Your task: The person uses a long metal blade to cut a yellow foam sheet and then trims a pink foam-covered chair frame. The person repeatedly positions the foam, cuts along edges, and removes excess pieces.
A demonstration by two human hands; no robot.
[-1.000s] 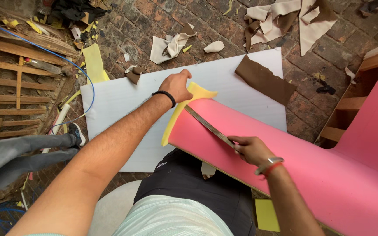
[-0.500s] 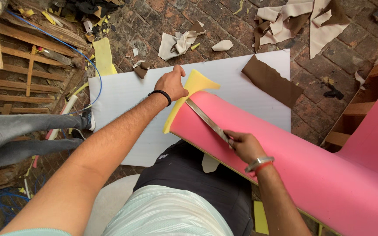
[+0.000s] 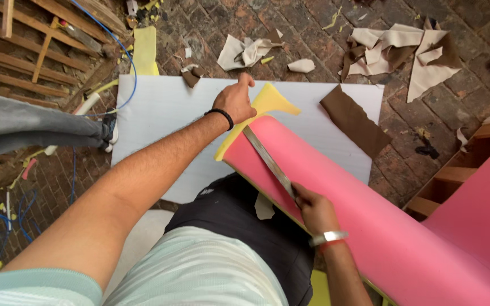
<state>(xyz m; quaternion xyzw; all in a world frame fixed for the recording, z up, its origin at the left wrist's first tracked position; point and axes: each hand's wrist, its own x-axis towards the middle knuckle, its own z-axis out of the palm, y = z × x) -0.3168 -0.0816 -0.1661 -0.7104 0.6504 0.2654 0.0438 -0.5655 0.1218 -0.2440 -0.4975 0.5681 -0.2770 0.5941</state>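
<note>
My right hand (image 3: 313, 211) closes around the near end of the long metal blade (image 3: 267, 160), so the handle is hidden inside my fist. My left hand (image 3: 236, 100) covers the corner of the pink foam sheet (image 3: 336, 192) and part of the yellow foam (image 3: 273, 99) under it. The pink sheet is cut off by the right and bottom edges. My legs hide the near edge of the white sheet (image 3: 160, 113). A person's grey trouser leg (image 3: 35, 127) leaves at the left edge. The wooden frame (image 3: 455, 170) at right is mostly hidden behind the pink foam.
</note>
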